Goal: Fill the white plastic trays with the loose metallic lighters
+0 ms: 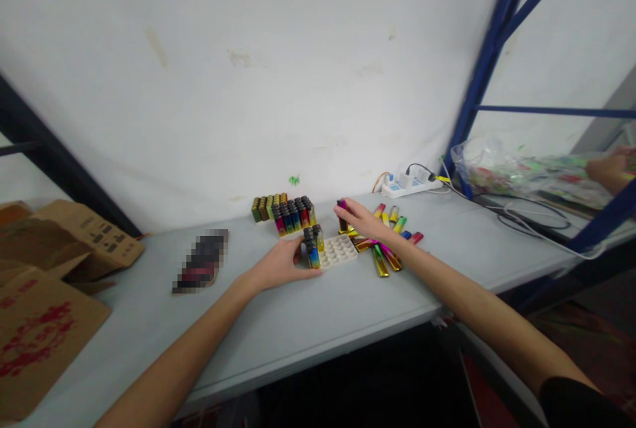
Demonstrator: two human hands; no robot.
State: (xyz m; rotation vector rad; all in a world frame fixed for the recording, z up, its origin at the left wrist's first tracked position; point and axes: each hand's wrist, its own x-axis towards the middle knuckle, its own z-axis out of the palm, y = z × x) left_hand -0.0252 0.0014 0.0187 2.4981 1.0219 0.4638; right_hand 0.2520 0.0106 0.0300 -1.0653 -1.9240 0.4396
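Observation:
A white tray (338, 251) with rows of round holes lies on the table, and several upright lighters (313, 250) fill its left end. My left hand (279, 264) is closed around that left end, thumb along the front edge and fingers partly hidden behind the lighters. Just above the tray's far side, my right hand (366, 221) pinches a purple and gold lighter (342, 214) held upright. Loose shiny lighters (380, 262) in mixed colours lie to the right of the tray, partly under my right wrist. Behind the tray stands a block of upright coloured lighters (293, 217).
Gold-toned lighters (268, 208) stand at the wall. A power strip (411, 183) with cables is at the back right. Cardboard boxes (44, 328) and a pixelated dark item (201, 262) lie left. Another person's hand (613, 169) is beyond the blue frame (470, 110), near plastic bags.

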